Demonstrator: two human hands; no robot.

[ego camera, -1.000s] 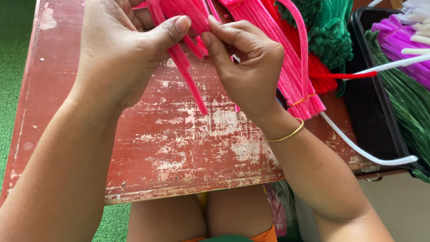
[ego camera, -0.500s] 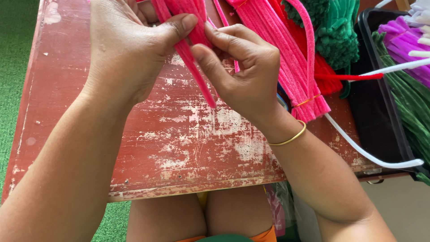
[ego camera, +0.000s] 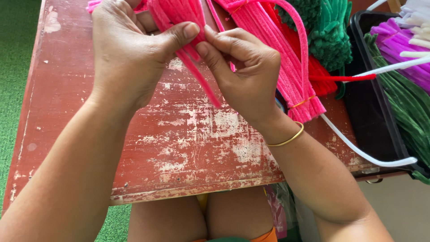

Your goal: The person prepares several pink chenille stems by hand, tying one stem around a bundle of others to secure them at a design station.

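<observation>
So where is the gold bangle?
In the head view, the gold bangle circles the right wrist, just below the right hand, over the worn red table, near the tied pink bundle.

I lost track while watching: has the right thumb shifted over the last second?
Yes. The right hand thumb slid up the pink pipe cleaners, away from the table's near edge.

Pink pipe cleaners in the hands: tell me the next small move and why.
Probably draw the right hand down along the single pink strand to pull it free of the pink bunch. The left hand already clamps that bunch above the worn red table, and the right thumb and forefinger pinch just beside the left thumb, where the loose strand trails down.
</observation>
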